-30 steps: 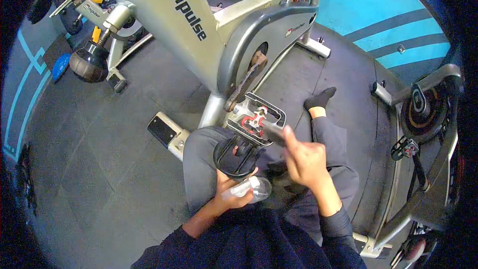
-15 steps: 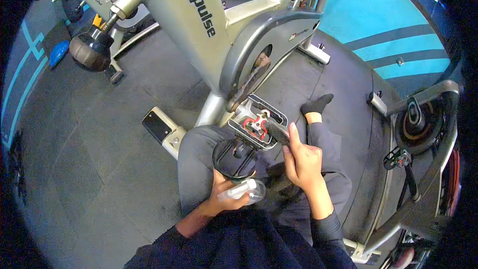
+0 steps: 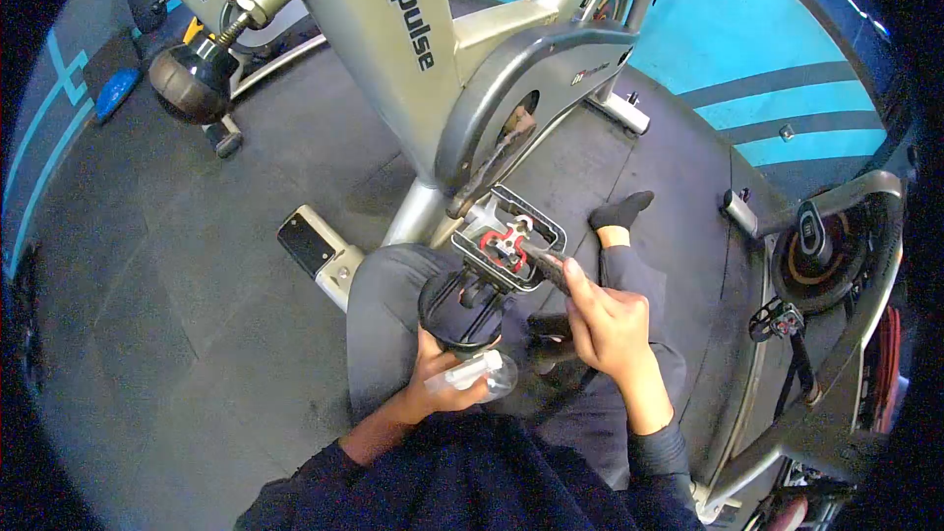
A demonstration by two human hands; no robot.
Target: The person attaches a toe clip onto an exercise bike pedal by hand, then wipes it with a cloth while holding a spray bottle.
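Observation:
Below the bike's crank is a pedal (image 3: 509, 239) with a metal cage and red-and-silver parts in its middle. My right hand (image 3: 612, 326) is closed on a dark brush-like tool (image 3: 551, 267), whose far end meets the pedal's right side. Under the pedal, my left hand (image 3: 444, 382) holds a small clear bottle (image 3: 482, 377) with a white part inside or on top. A round black toe cage (image 3: 460, 310) hangs from the pedal, touching or just above the left fingers.
The silver bike frame (image 3: 393, 49) rises ahead, with its front foot (image 3: 320, 254) on the dark floor (image 3: 177, 305). A second bike (image 3: 821, 246) stands at the right, another (image 3: 202, 0) at the upper left. A socked foot (image 3: 621, 211) rests beyond the pedal.
My right hand has shifted slightly right and down, its pointing finger now lower along the tool. The left hand and bottle have barely moved. The view has shifted a little.

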